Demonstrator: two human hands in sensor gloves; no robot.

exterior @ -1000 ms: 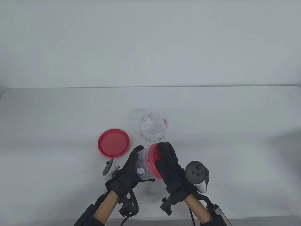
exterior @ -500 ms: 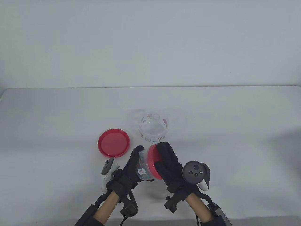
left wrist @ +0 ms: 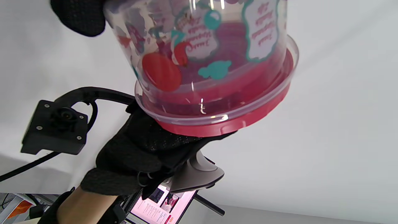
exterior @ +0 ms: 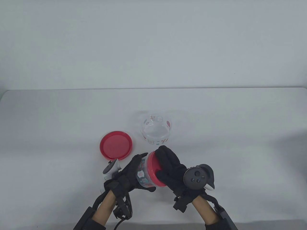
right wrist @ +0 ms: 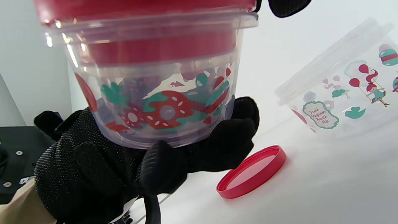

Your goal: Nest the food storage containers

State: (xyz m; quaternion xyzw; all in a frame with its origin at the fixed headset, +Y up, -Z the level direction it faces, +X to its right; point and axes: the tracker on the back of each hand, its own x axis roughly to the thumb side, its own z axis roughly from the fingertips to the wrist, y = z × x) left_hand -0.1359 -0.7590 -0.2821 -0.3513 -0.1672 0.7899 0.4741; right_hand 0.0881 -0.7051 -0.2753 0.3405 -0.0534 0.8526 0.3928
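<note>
A small clear printed container with a red lid is held on its side above the table's front. My left hand grips its base and wall. My right hand grips the lid from the right. In the left wrist view the container and its lid fill the top, with the right glove behind the lid. In the right wrist view the left glove cups the container's base. A larger clear printed container stands open behind the hands.
A loose red lid lies flat on the white table, left of the open container and just behind my left hand. It also shows in the right wrist view, beside the open container.
My right hand has rotated on the lid, its tracker turning down toward the wrist. My left hand and the container have turned and shifted slightly. The open container and loose lid have not moved.
</note>
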